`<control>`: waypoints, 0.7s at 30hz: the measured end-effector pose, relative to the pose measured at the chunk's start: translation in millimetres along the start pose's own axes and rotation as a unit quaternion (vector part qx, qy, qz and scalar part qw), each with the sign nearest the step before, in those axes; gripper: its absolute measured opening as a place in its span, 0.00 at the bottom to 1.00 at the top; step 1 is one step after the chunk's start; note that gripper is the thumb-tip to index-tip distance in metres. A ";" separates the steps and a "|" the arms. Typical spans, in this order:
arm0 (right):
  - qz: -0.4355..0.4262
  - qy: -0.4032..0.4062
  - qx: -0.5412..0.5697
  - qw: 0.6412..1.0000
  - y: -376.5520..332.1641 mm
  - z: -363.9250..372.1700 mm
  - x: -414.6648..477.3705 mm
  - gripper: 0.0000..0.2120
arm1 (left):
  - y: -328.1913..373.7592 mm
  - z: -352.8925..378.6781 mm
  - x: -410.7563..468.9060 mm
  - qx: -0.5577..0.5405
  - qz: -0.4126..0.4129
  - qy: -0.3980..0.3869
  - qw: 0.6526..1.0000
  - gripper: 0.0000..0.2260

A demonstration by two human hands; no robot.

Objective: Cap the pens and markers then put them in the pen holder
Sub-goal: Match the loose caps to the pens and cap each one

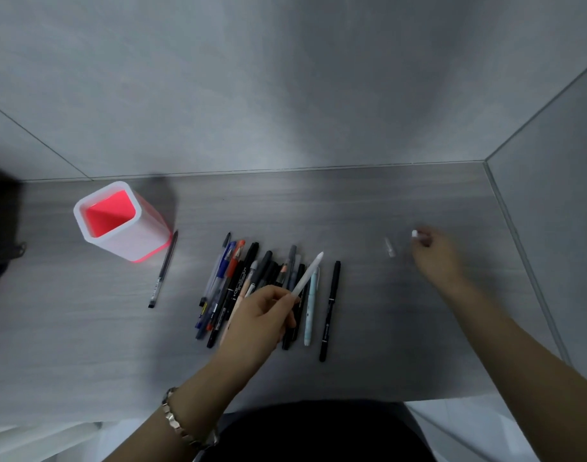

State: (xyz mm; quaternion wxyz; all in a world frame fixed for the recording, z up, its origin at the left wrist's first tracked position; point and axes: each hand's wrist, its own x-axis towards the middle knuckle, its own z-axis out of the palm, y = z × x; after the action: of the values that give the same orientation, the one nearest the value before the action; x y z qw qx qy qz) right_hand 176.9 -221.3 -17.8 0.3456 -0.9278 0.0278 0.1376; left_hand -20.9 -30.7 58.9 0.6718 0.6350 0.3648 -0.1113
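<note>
A row of several pens and markers point(252, 288) lies side by side on the grey table point(385, 328). My left hand point(258, 318) hovers over the row and pinches a white pen point(308, 273), its tip pointing up and away. My right hand point(435, 251) is far to the right and pinches a small white cap point(415, 233) at its fingertips. A clear cap point(390, 247) lies on the table just left of that hand. The white pen holder point(118, 221) with a pink inside stands at the back left, with nothing visible in it.
One thin black pen point(163, 270) lies alone beside the holder. A black marker point(330, 310) lies slightly apart at the right end of the row. Grey walls close the table at the back and right. A dark object sits at the left edge.
</note>
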 end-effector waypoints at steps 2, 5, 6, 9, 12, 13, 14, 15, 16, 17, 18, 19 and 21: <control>0.029 -0.062 0.142 0.987 -20.5 -0.7 -22.1 0.13 | 1.1 1.3 -1.4 -0.002 0.005 -0.005 1.000 0.08; 0.060 -0.152 0.347 0.923 -51.8 0.8 -63.9 0.12 | 3.9 3.9 -4.3 -0.016 0.018 -0.013 1.000 0.09; 0.063 -0.168 0.387 0.904 -60.0 1.2 -76.1 0.13 | 4.8 4.5 -5.7 -0.021 0.022 -0.017 0.999 0.09; 0.058 -0.169 0.436 0.882 -75.8 0.7 -99.4 0.12 | 4.2 4.2 -11.0 -0.021 0.040 -0.026 0.999 0.08; 0.052 -0.138 0.441 0.886 -82.9 0.9 -108.0 0.12 | 1.1 1.9 -15.0 -0.011 0.054 -0.019 0.998 0.08; 0.048 -0.136 0.441 0.886 -83.9 1.1 -109.6 0.12 | 0.1 1.2 -15.9 -0.010 0.053 -0.017 0.998 0.08; 0.043 -0.138 0.438 0.887 -85.0 1.2 -111.5 0.12 | -0.6 0.7 -16.7 -0.009 0.053 -0.015 0.998 0.09; 0.040 -0.141 0.432 0.890 -85.5 1.5 -112.8 0.11 | -1.1 0.2 -17.5 -0.009 0.053 -0.015 0.998 0.09; 0.036 -0.144 0.425 0.893 -86.3 1.5 -114.1 0.11 | -1.2 -0.1 -18.2 -0.011 0.056 -0.015 0.998 0.08; 0.031 -0.147 0.419 0.895 -86.6 1.9 -114.7 0.11 | -1.3 -0.3 -18.6 -0.012 0.059 -0.015 0.998 0.08; 0.028 -0.149 0.415 0.897 -87.4 2.0 -115.6 0.11 | -1.1 -0.3 -19.1 -0.010 0.063 -0.015 0.998 0.08; 0.026 -0.153 0.414 0.897 -88.3 2.1 -116.8 0.11 | -1.0 -0.3 -19.5 -0.005 0.068 -0.015 0.998 0.08; 0.023 -0.163 0.410 0.897 -89.9 2.9 -119.2 0.11 | -1.7 -0.3 -20.0 0.007 0.078 -0.012 0.997 0.07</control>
State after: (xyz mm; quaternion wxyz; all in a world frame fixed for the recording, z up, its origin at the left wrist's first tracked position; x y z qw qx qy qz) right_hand 74.9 -156.3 69.8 0.6919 -0.6675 0.0466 0.2712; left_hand -36.2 -37.0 70.2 0.6782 0.6650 0.3050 -0.0689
